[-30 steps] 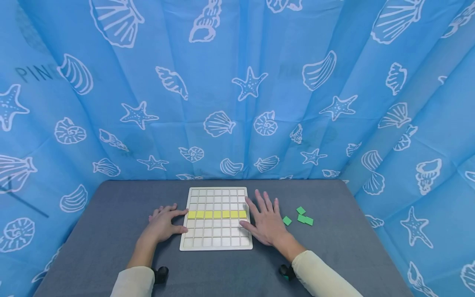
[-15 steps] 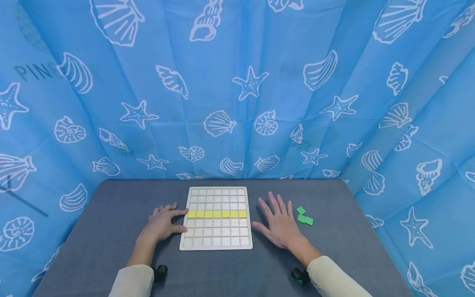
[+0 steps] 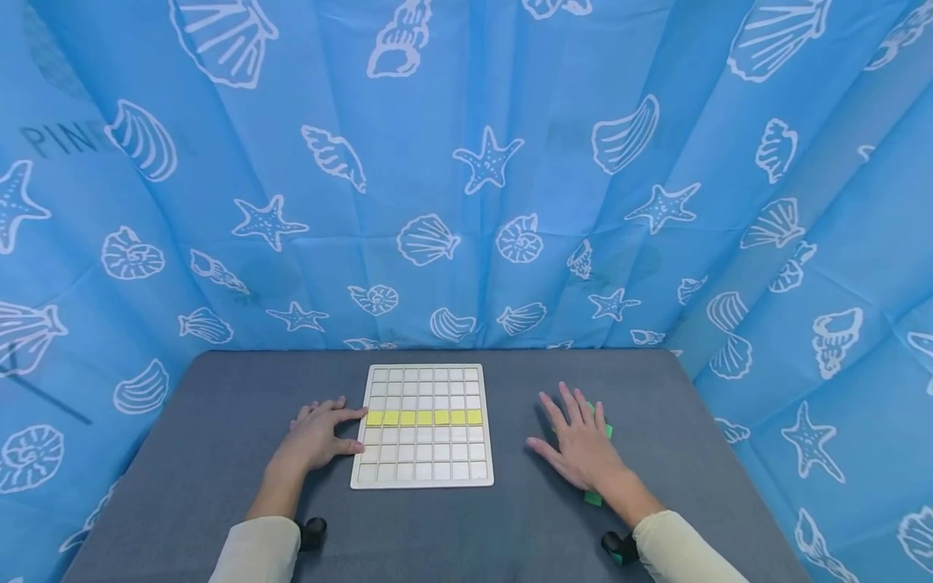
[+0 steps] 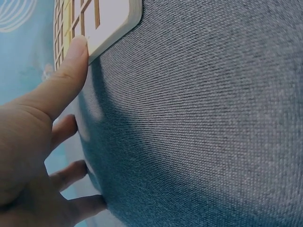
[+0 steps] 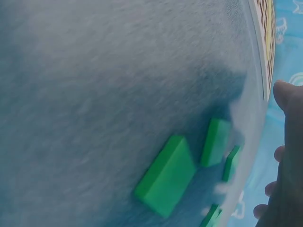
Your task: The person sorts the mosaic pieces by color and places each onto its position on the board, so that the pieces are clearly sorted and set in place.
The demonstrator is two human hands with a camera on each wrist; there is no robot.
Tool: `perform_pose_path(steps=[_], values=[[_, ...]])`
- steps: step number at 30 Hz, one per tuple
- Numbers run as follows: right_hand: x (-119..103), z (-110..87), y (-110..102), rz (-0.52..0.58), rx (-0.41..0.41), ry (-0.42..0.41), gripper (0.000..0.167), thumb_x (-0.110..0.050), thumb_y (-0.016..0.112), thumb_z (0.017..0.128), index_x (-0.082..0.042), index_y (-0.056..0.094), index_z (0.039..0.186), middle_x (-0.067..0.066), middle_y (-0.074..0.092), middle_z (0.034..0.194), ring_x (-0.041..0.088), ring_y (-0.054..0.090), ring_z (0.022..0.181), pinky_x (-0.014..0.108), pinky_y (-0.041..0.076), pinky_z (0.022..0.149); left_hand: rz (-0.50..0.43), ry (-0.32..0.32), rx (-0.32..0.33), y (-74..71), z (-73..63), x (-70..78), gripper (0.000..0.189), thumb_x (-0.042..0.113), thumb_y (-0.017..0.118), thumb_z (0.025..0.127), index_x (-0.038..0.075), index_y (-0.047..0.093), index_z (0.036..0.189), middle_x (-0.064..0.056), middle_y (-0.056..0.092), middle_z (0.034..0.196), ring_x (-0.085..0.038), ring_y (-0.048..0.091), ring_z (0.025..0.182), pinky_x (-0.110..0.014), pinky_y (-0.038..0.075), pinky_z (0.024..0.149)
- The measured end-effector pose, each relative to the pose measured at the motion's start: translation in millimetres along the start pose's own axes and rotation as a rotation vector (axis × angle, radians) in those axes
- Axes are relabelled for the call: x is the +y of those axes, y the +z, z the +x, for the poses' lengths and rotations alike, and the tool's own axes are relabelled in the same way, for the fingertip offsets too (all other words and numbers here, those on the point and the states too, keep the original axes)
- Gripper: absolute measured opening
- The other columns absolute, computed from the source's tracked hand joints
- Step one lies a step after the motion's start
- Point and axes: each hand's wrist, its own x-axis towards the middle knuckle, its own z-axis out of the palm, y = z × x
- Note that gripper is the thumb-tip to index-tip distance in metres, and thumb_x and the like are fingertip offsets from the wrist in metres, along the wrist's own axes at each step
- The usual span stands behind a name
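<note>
A pale square board [image 3: 421, 485] with a grid of white cells lies on the table, a full row of yellow tiles [image 3: 425, 418] across its middle. My left hand [image 3: 313, 437] touches the board's left edge with thumb and index finger, the others spread out. In the left wrist view the thumb [image 4: 66, 80] rests on the board's edge [image 4: 124, 29]. To the right of the board, my right hand [image 3: 586, 453] hovers with fingers spread over the green tiles, holding nothing and partly hiding them. Several green tiles [image 5: 168, 175] lie below it in the right wrist view.
The grey cloth-covered table [image 3: 452, 534] reaches back to a blue curtain [image 3: 466, 194] with white shell and starfish prints. Curtain also hangs along both sides. Another green tile [image 3: 594, 498] shows beside the right wrist, nearer the front.
My right hand has moved right, from beside the board's right edge to over the green tiles, now covering most of them. The left hand and board have stayed in place.
</note>
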Motion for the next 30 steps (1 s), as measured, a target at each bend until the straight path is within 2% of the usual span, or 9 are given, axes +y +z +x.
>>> perform_pose_path(steps=[6,11,18,24,30], values=[[12,-4.2,1,0.021,0.021,0.003,0.077,-0.055,0.063,0.096,-0.008,0.044,0.154,0.027,0.035,0.162,0.053,0.033,0.148,0.078,0.024,0.114,0.000,-0.001,-0.003,2.1,2.3,-3.7,0.072,0.039,0.084,0.082,0.029,0.056,0.147,-0.020,0.035,0.164,-0.059,0.017,0.151,-0.081,0.018,0.113],[17,-7.6,-2,0.050,-0.021,0.037,0.070,-0.045,0.064,0.099,-0.005,0.045,0.153,0.029,0.033,0.162,0.054,0.031,0.149,0.077,0.024,0.114,0.006,-0.005,-0.002,3.4,3.3,-5.4,0.072,0.040,0.084,0.081,0.029,0.056,0.147,-0.020,0.035,0.164,-0.060,0.017,0.151,-0.082,0.018,0.112],[20,-10.6,-5,0.042,-0.047,0.055,0.057,-0.039,0.066,0.099,-0.004,0.055,0.143,0.030,0.033,0.161,0.054,0.032,0.147,0.077,0.025,0.114,0.001,-0.007,0.001,3.0,4.3,-4.6,0.073,0.040,0.085,0.081,0.029,0.057,0.147,-0.020,0.035,0.164,-0.060,0.017,0.151,-0.081,0.018,0.113],[22,-11.0,-3,0.000,0.017,0.025,0.041,-0.030,0.071,0.097,-0.004,0.066,0.128,0.028,0.043,0.154,0.050,0.042,0.141,0.072,0.036,0.111,-0.003,0.013,0.005,2.8,2.1,-4.8,0.071,0.040,0.085,0.081,0.029,0.058,0.146,-0.020,0.036,0.164,-0.060,0.018,0.150,-0.082,0.019,0.112],[21,-10.8,-1,0.028,0.065,0.020,0.025,-0.021,0.072,0.097,-0.006,0.070,0.117,0.025,0.051,0.147,0.048,0.047,0.134,0.066,0.045,0.102,-0.007,0.008,-0.002,2.9,2.1,-5.0,0.071,0.040,0.084,0.081,0.029,0.058,0.146,-0.020,0.036,0.164,-0.060,0.017,0.150,-0.081,0.018,0.113]])
